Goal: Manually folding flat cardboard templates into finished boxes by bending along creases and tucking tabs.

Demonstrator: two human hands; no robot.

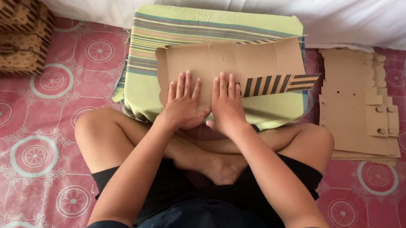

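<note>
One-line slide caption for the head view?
Both hands, left hand and right hand, press a flat cardboard box blank onto a striped cushion.

Person seen from above, dark navy short sleeves at both upper arms, matching dark top, black shorts, bare forearms, left hand (182, 101), right hand (226, 101), bare legs and feet.

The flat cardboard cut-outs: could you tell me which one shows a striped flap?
The cardboard sheet under both hands on the green cushion; the stack at right shows plain brown.
</note>
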